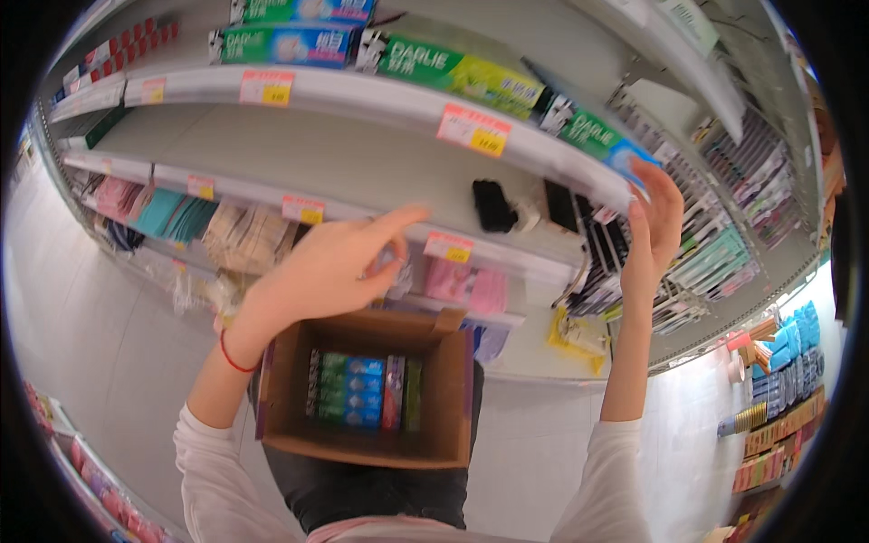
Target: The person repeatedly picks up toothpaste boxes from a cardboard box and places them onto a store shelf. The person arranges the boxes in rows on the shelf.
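Note:
My right hand (653,217) is at the right end of the upper shelf, its fingertips at the end of a green and blue Darlie toothpaste box (597,139); whether it grips the box I cannot tell. Over the near edge of an open cardboard box (366,456), my left hand (339,268) holds nothing, its index finger stretched out and thumb apart. The cardboard box rests on my lap, with several toothpaste boxes (363,392) inside at the bottom. More Darlie boxes (451,71) line the upper shelf, some stacked at the left.
A black phone-like object (494,206) and a dark flat device (561,205) lie on the middle shelf. Folded cloths (173,214) and pink packs (465,284) fill the lower shelf. Hanging packaged goods (706,251) are at the right. Price tags line the shelf edges (380,102).

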Demonstrator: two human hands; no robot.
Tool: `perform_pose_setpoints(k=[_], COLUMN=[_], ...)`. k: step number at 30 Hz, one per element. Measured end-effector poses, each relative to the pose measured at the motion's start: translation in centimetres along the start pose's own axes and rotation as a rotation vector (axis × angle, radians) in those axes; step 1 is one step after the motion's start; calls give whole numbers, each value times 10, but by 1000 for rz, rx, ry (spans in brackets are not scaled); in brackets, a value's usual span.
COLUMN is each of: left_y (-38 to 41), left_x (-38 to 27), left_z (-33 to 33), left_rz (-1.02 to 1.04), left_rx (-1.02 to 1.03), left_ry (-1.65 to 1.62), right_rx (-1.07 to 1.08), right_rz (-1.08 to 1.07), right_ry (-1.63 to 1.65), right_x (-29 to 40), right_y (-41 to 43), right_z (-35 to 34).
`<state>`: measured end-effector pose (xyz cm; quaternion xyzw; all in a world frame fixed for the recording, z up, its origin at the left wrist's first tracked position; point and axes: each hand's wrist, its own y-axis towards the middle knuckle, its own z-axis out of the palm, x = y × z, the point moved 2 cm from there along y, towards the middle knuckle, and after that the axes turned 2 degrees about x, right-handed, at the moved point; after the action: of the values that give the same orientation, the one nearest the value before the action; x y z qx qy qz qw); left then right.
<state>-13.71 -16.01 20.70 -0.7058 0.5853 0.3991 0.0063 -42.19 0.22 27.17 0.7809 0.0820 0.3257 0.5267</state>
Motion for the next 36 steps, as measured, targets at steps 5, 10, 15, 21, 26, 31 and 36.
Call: perform_pose_setpoints(k=[5, 10, 15, 21, 26, 31, 36], left_y=[-81, -168, -224, -256, -258, -261, -261], left_x=[34, 41, 9, -11, -3, 3, 4], left_z=[0, 42, 80, 105, 118, 140, 142], left_rz=[-105, -503, -475, -447, -495, -377, -314], left_rx=[11, -225, -35, -48, -125, -292, -333], left_ry=[282, -171, 69, 172, 243, 478, 502], right_rx=[1057, 2102, 2032, 1896, 1768, 1631, 1543], right_rz=[-129, 85, 44, 444, 511, 582, 601], right_ry=[156, -122, -469, -313, -595, -538, -494], right_x=[85, 95, 25, -50, -90, -109, -124], right_y=[-40, -120, -217, -343, -422, -443, -455], right_z=[115, 201, 317, 364, 351, 321, 317])
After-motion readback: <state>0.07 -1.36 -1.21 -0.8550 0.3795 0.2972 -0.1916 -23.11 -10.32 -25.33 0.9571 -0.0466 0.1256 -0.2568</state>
